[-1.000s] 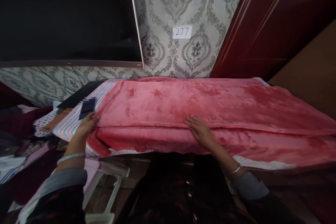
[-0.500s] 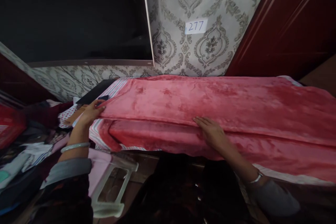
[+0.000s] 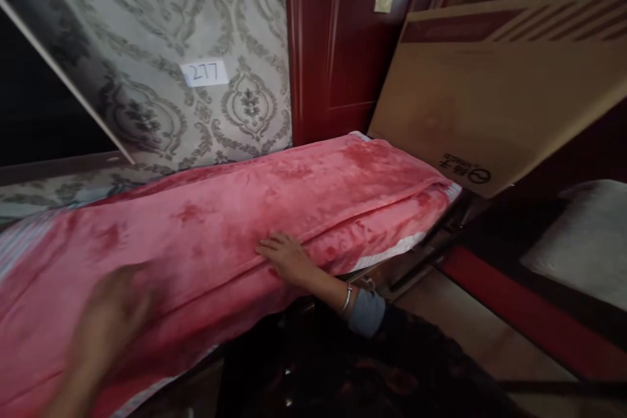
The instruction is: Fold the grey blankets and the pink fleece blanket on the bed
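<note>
A pink plush blanket (image 3: 206,228) with darker red patches lies folded lengthwise over a long surface. Its striped pale edging shows at the far left and along the front. My right hand (image 3: 287,260) rests flat on the front fold, fingers stretched out. Over the left part of the blanket is my left hand (image 3: 113,313), smeared by motion; whether it touches the cloth I cannot tell.
A large cardboard box (image 3: 490,85) leans at the back right, beside a dark red door (image 3: 337,46). A television (image 3: 49,98) stands at the left. A paper marked 277 (image 3: 205,72) is on the wall. A white fluffy item (image 3: 582,241) lies at the right.
The view has swung to the right, bringing the box into sight. My left hand has left the blanket's left end and moved toward my right hand, which stays on the fold.
</note>
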{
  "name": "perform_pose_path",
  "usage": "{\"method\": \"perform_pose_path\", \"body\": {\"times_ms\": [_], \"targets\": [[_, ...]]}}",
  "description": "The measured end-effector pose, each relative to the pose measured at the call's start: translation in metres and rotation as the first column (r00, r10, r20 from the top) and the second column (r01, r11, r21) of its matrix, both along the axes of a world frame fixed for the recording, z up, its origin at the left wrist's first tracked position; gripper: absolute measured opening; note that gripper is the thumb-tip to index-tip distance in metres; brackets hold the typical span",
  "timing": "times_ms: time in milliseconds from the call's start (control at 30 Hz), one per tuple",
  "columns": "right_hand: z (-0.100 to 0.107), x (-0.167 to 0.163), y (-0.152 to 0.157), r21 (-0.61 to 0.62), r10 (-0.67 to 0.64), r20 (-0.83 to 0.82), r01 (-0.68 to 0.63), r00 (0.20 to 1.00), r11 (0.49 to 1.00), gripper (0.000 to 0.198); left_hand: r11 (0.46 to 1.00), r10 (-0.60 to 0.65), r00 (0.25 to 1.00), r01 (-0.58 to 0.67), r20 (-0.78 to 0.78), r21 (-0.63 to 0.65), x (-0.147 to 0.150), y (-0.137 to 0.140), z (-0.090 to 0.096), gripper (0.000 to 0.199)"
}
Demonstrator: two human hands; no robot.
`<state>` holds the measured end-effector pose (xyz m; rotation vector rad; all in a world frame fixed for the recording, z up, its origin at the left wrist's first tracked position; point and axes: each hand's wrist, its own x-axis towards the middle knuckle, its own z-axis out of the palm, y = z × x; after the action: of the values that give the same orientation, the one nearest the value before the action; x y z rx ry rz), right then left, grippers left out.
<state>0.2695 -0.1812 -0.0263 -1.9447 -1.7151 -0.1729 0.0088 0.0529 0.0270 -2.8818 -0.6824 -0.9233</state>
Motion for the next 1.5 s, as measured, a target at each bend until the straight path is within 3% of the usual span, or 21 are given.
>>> {"method": "perform_pose_path", "body": {"times_ms": [133,267,433,600,767,967,1233,1500], "targets": [[0.001,0.011,-0.020,0.161,0.017,-0.055,-0.008,0.998,0.987,0.036,0.961,-0.271,0.960,0.274,-0.073,0.036,0.087,-0.072,-0.024,0.045],[-0.004,0.058,-0.073,0.329,-0.139,-0.141,0.178,0.980,0.927,0.034,0.951,-0.308,0.950,0.309,-0.049,0.030,0.127,-0.104,-0.044,0.040],[-0.002,0.146,-0.145,0.246,-0.476,-0.111,0.488,0.873,0.837,0.037,0.962,-0.270,0.962,0.272,-0.033,0.040,0.129,-0.098,-0.060,0.038],[0.008,0.190,-0.166,0.071,-0.527,0.062,0.523,0.847,0.849,0.041,0.968,-0.248,0.969,0.248,-0.002,0.044,0.127,-0.101,-0.062,0.037],[0.006,0.194,-0.155,-0.053,-0.495,0.137,0.505,0.858,0.861,0.043,0.969,-0.244,0.970,0.243,0.019,0.053,0.126,-0.108,-0.056,0.035],[0.001,0.191,-0.157,0.009,-0.547,0.122,0.551,0.828,0.835,0.039,0.964,-0.265,0.964,0.265,0.026,0.024,0.122,-0.107,-0.052,0.030],[-0.014,0.184,-0.171,0.064,-0.540,0.073,0.537,0.838,0.841,0.044,0.964,-0.264,0.964,0.263,0.021,0.027,0.121,-0.108,-0.052,0.029],[-0.002,0.167,-0.139,0.083,-0.594,0.039,0.589,0.804,0.804,0.040,0.946,-0.310,0.948,0.301,0.069,0.121,0.125,-0.097,-0.056,0.029]]}}
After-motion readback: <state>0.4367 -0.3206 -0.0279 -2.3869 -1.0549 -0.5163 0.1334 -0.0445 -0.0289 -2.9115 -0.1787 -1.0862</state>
